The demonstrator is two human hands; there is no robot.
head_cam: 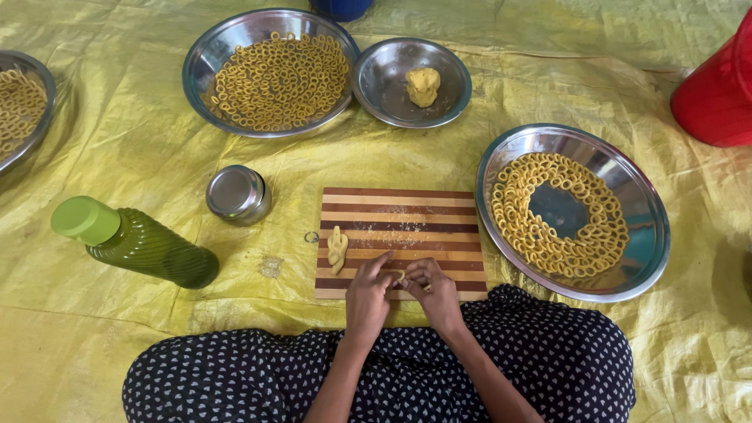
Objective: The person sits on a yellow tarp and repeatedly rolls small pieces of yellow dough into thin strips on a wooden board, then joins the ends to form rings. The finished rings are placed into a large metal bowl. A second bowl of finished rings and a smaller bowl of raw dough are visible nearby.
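Note:
My left hand (368, 296) and my right hand (435, 291) meet at the near edge of a striped wooden board (407, 215). Together they pinch a thin strip of yellow dough (399, 274) between the fingertips. A small lump of dough (337, 249) lies on the board's left side, just left of my left hand. My knees in dark dotted cloth (548, 360) are right below the board.
A steel plate (650, 235) with a ring of dough loops lies to the right. A large bowl (205, 59) of loops and a smaller bowl (384, 78) with a dough ball (423, 84) sit at the back. A green bottle (137, 243), small steel tin (237, 193), red bucket (717, 94) surround them.

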